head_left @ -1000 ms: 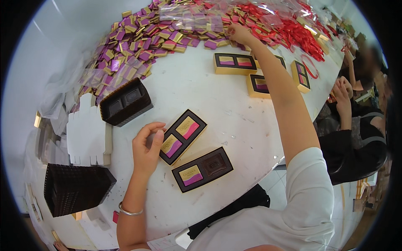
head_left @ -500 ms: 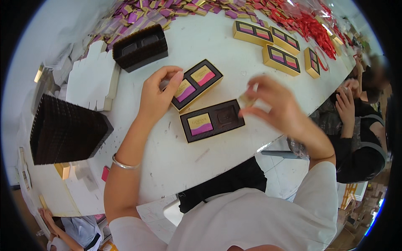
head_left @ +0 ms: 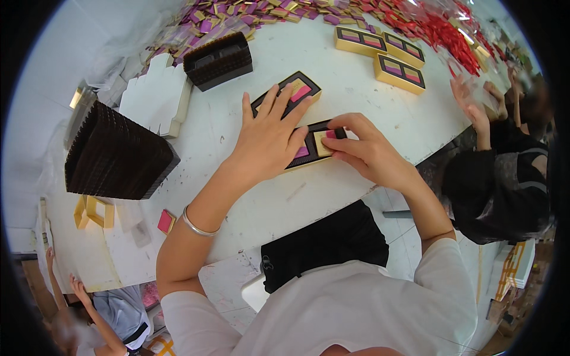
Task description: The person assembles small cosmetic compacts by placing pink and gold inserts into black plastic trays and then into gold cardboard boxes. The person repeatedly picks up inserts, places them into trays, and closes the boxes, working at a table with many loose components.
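Two gold-sided boxes with black inner trays lie in front of me. My left hand (head_left: pixel 264 142) is spread open over them, its fingers across the farther box (head_left: pixel 313 99) and its thumb at the nearer box (head_left: pixel 291 168). A gold-and-pink wrapped square (head_left: pixel 300 88) shows in the farther box; the hand covers its other compartment. In the nearer box's right compartment sits another gold-and-pink square (head_left: pixel 323 144), with the fingertips of my right hand (head_left: pixel 374 151) closed on it and on the tray edge. A gold-and-purple square (head_left: pixel 303 152) in the left compartment is partly hidden.
Stacked black trays (head_left: pixel 119 151) and a smaller stack (head_left: pixel 218 62) stand left, near white flat cartons (head_left: pixel 155 98). Several filled boxes (head_left: pixel 399 74) sit far right. Wrapped squares (head_left: pixel 237 15) and red ribbons (head_left: pixel 442 41) heap behind. A co-worker's hands (head_left: pixel 475 107) are at the right edge.
My right hand has brought the small square into the nearer box's bare compartment. My left hand has flattened across both boxes. The rightmost filled box has left its place near the co-worker.
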